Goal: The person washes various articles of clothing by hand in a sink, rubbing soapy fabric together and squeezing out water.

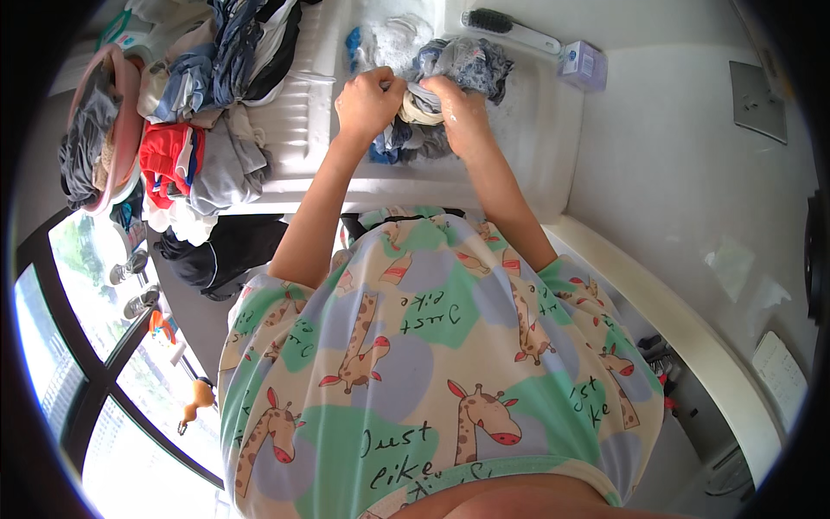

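Observation:
Over a white laundry sink (538, 149), my left hand (369, 104) is closed on one side of a wet, soapy garment. My right hand (457, 113) grips the same garment (423, 109), whose pale grey and cream folds show between the two hands. Just beyond my right hand lies a bunched blue-grey patterned cloth (463, 61) covered with suds. White foam (395, 42) fills the far part of the basin, with a bit of bright blue at its left edge. More wet blue and grey cloth (408, 141) is below my hands.
A scrubbing brush (512, 29) and a purple soap block in a wrapper (583, 67) rest along the right ledge. Piled clothes (227, 58), including a red garment (165, 156), cover the left side of the ribbed washboard (288, 123). Beyond them stands a pink basket (130, 123) of laundry.

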Motion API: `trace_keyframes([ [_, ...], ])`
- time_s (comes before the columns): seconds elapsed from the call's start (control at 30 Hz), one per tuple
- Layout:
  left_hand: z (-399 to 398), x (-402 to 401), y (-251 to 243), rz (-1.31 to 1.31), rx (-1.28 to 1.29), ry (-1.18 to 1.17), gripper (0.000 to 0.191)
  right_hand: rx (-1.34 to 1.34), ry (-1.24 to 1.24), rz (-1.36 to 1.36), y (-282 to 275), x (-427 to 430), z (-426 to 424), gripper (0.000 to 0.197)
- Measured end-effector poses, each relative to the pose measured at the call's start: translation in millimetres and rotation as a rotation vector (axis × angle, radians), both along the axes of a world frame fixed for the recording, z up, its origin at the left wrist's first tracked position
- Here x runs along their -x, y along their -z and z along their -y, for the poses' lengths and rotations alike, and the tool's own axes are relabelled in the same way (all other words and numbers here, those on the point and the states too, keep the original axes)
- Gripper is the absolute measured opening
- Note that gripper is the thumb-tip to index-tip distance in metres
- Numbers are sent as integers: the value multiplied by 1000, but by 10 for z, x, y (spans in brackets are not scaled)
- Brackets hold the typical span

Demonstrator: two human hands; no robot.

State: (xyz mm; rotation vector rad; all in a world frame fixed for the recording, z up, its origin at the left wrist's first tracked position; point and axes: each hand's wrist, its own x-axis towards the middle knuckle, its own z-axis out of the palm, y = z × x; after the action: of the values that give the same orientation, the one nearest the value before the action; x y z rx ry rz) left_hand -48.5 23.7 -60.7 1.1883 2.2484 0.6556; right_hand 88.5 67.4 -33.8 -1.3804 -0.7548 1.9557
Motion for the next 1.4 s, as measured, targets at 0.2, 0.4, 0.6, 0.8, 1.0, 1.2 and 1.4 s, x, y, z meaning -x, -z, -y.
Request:
trace_keyframes([
  [0.2,-30,-160,-337,386,-459,144,59,-641,-444,507,130,-167,-37,35],
  [0.4,-257,-154,-38,329,-392,325,43,-887,-676,324,347,-174,122,40],
  [0.6,-61,-191,-165,181,-272,289,27,446,-24,-617,387,-297,12,67],
  [0.8,357,-865,-778,-80,-431,546,28,491,-46,-780,233,-344,-288,78],
  [1.0,222,-911,-615,-142,-526,449,22,527,-490,-1378,910,-320,-375,52],
  [1.2,-89,-503,-391,119,-416,144,28,61,-89,-898,765,-317,-268,22],
  [1.4,-183,286,279,586,-177,-93,50,276,158,-512,-88,-91,-167,32],
])
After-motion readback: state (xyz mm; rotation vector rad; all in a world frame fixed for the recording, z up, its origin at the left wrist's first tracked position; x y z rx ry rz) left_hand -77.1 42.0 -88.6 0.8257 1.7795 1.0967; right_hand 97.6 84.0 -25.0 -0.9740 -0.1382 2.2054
